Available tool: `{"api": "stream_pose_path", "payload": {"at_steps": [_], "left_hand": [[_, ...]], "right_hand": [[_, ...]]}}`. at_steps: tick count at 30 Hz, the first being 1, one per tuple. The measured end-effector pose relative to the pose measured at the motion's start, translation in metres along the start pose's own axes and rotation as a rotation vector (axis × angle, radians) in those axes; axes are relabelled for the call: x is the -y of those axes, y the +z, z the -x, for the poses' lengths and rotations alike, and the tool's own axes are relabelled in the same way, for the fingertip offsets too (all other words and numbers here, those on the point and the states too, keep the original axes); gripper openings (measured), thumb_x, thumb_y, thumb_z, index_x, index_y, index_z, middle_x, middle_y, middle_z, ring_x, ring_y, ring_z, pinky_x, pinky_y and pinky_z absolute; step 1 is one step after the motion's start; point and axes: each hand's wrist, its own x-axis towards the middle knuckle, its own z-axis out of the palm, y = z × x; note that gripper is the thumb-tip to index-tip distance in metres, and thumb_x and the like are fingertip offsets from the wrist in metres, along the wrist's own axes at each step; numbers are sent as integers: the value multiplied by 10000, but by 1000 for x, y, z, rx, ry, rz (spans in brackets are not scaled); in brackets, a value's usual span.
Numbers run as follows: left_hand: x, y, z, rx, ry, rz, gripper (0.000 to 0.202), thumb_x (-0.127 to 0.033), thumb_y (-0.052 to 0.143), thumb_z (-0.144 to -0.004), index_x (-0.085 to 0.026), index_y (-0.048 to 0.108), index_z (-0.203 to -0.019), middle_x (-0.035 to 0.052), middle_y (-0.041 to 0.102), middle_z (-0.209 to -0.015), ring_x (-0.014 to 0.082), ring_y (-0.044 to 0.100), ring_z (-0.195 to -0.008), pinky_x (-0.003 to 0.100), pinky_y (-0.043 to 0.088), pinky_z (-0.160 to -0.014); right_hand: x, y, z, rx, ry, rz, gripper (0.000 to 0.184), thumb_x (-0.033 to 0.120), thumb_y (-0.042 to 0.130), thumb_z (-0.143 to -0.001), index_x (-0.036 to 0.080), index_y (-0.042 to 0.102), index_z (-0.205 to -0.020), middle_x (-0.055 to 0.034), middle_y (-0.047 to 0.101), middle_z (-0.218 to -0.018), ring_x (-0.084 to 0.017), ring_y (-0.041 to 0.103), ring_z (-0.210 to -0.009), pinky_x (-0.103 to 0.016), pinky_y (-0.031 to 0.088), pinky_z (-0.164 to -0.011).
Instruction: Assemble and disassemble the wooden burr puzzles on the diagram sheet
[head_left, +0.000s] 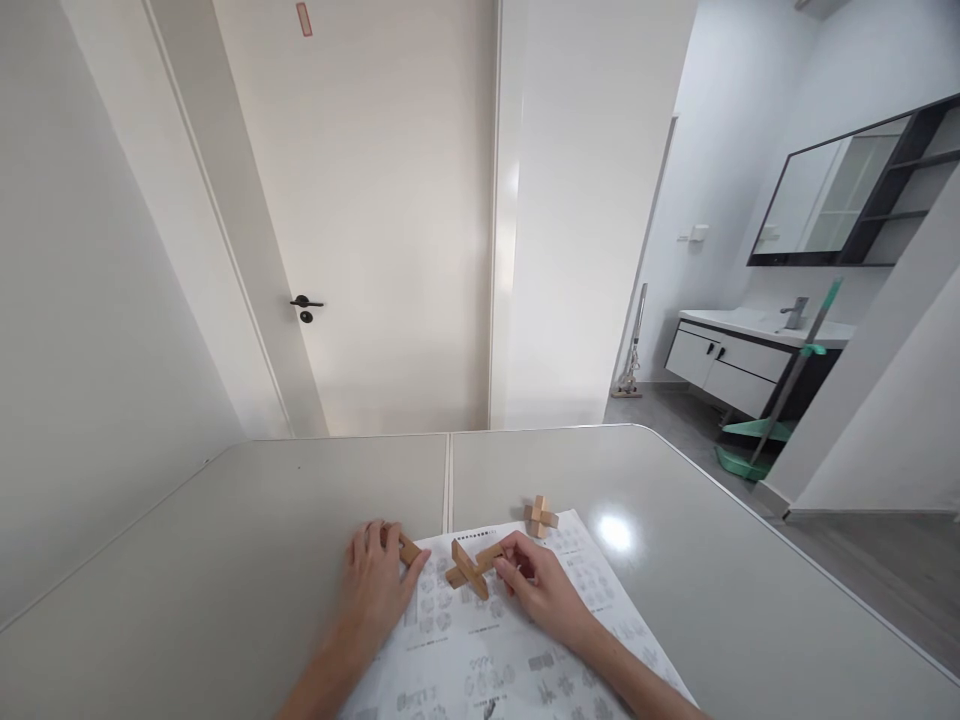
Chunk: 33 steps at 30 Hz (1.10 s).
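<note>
My left hand (375, 572) rests at the left edge of a printed sheet (495, 640), its fingers wrapped over a wooden puzzle piece (409, 551) and the thumb along its near end. Most of that piece is hidden under the fingers. Between my hands, two wooden puzzle pieces (470, 574) lie crossed on the paper. My right hand (541, 582) pinches the end of another wooden bar (489, 557), whose far end meets the crossed pieces; whether it is fitted into them I cannot tell. Beyond that hand, a wooden burr puzzle (540, 516) sits at the sheet's top edge.
The sheet carries printed diagrams and lies on a pale table (300, 500) with a seam (448, 480). Behind stands a white door (375, 200) with a black handle (306, 301). At right are a washbasin cabinet (727, 360), a mop (636, 345) and a green dustpan (742, 462).
</note>
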Motion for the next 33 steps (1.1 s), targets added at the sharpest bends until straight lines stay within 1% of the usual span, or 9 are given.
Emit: {"api": "stream_pose_path", "payload": {"at_steps": [4, 7, 9, 11, 15, 20, 23, 27, 33], "left_hand": [[-12, -5, 2, -57, 74, 348, 380, -428, 423, -995, -204, 624, -1226, 143, 632, -1290, 340, 517, -1274, 527, 420, -1065], [-28, -13, 8, 98, 33, 683, 389, -409, 352, -1041, -241, 567, -1318, 109, 614, -1348, 281, 557, -1258, 474, 457, -1061], [-38, -14, 14, 227, -21, 855, 411, -449, 397, -1034, -250, 520, -1373, 116, 594, -1390, 278, 590, -1228, 465, 477, -1040], [-45, -14, 18, 298, -30, 987, 454, -477, 473, -1009, -240, 493, -1396, 132, 607, -1379, 287, 582, -1255, 460, 460, -1065], [-52, -16, 19, 394, 15, 1147, 443, -511, 504, -992, -236, 559, -1336, 128, 645, -1327, 290, 588, -1253, 426, 467, -1060], [-56, -30, 13, 445, 12, 1297, 501, -618, 484, -965, -223, 659, -1220, 108, 687, -1237, 287, 637, -1147, 410, 503, -1012], [-57, -38, 12, 548, -8, 1426, 539, -633, 494, -958, -225, 628, -1284, 116, 681, -1239, 288, 646, -1110, 423, 533, -958], [-57, -42, 13, 678, -17, 1595, 599, -638, 483, -965, -209, 578, -1371, 149, 671, -1235, 292, 647, -1103, 468, 505, -981], [-55, -39, 15, 707, -61, 1716, 600, -627, 554, -936, -192, 610, -1347, 162, 669, -1177, 288, 647, -1046, 462, 506, -944]], "right_hand": [[2, 0, 0, -16, 5, -17, 316, 513, 542, -964, 220, 550, -847, 15, 568, -697, -158, 524, -596, -287, 381, -579], [6, 2, 0, 5, 38, -87, 351, 564, 545, -954, 220, 580, -893, -29, 679, -782, -180, 593, -615, -305, 420, -592], [8, 3, 0, 25, 55, -161, 386, 602, 548, -943, 218, 579, -923, -60, 727, -853, -201, 648, -646, -311, 434, -593], [9, 4, 0, 38, 59, -238, 406, 622, 561, -933, 216, 560, -934, -75, 745, -888, -216, 685, -675, -305, 431, -584], [10, 5, -1, 66, 84, -379, 438, 644, 603, -903, 213, 526, -922, -86, 752, -916, -218, 706, -690, -285, 416, -560], [7, 7, -1, 111, 143, -509, 466, 649, 664, -859, 207, 529, -922, -72, 746, -880, -187, 673, -644, -265, 391, -539], [7, 7, 0, 114, 168, -574, 433, 607, 684, -869, 206, 530, -920, -61, 740, -852, -169, 658, -634, -254, 378, -536], [13, 6, 2, 127, 210, -649, 426, 584, 720, -849, 201, 543, -911, -61, 732, -866, -142, 617, -610, -248, 355, -530], [17, 6, 2, 179, 259, -672, 473, 609, 763, -788, 200, 561, -909, -39, 706, -811, -128, 575, -565, -247, 339, -514]]}}
